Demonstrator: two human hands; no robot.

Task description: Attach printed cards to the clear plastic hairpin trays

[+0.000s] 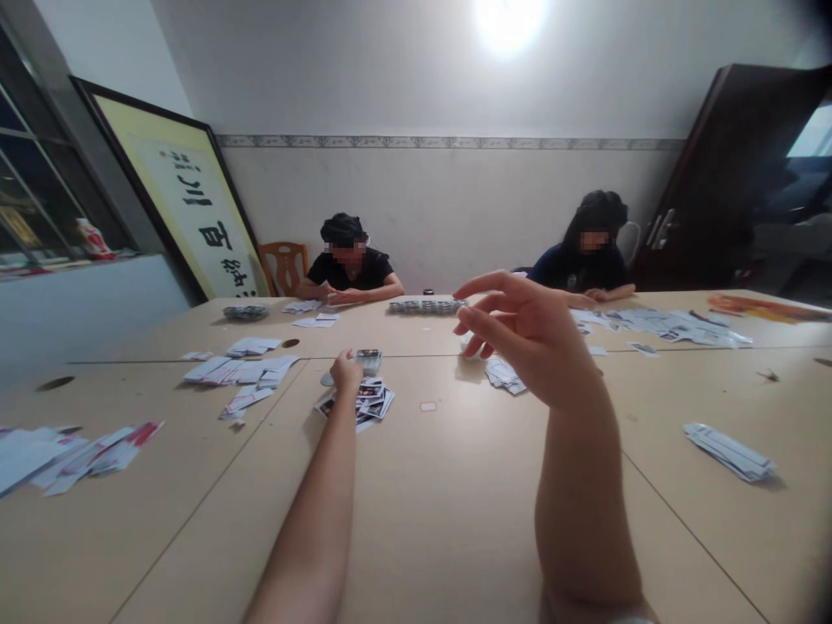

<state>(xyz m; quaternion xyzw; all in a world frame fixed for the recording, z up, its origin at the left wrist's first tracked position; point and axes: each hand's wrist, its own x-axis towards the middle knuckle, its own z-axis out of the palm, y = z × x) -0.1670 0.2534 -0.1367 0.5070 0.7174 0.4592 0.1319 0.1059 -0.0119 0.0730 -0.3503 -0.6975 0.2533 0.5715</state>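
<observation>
My left hand [347, 371] is stretched out over the table, its fingers closed at the left edge of a small stack of picture cards [369, 358]. Just below it lies a loose, fanned pile of dark picture cards [373, 400]. My right hand [526, 334] is raised in front of me, fingers bent and apart, with nothing visible in it. Behind its fingertips a whitish object [471, 347] is partly hidden. White paper slips [503, 375] lie on the table beyond the right wrist.
Paper slips [243, 371] spread on the left, with more [78, 455] nearer me. A bundle of folded strips [729, 452] lies right. Across the table [442, 520] sit two people [351, 269] [585, 251]. A row of small stacks [425, 307] stands at the far edge.
</observation>
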